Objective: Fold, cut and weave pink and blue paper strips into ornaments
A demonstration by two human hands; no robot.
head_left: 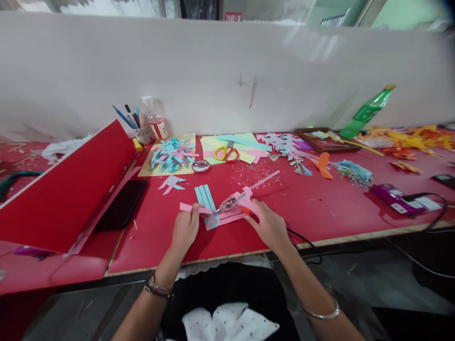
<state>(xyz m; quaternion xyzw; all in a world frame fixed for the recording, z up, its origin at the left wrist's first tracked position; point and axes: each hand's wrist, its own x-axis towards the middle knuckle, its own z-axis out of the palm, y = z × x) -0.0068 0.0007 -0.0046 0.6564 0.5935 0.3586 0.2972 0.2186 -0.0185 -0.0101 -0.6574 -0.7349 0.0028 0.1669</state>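
Observation:
My left hand (187, 226) pinches a pink paper strip (187, 207) that runs across a small weave of pink and blue strips (212, 221). Blue strips (205, 196) stick out from the far side of this weave and pink ones from its right. In my right hand (269, 224) is a pink glue gun (245, 199), gripped by its handle. Its metal nozzle points left, down at the weave beside the pink strip; whether it touches is too small to tell. A pale pink glue stick (266, 179) juts from the gun's back.
Behind the weave lie a folded paper piece (172, 183), a heap of pink and blue paper pieces (172, 154), scissors (226, 152) and a round tin (201, 166). A red board (78, 184) leans at left over a black phone (122, 206). A green bottle (368, 113) tilts at right.

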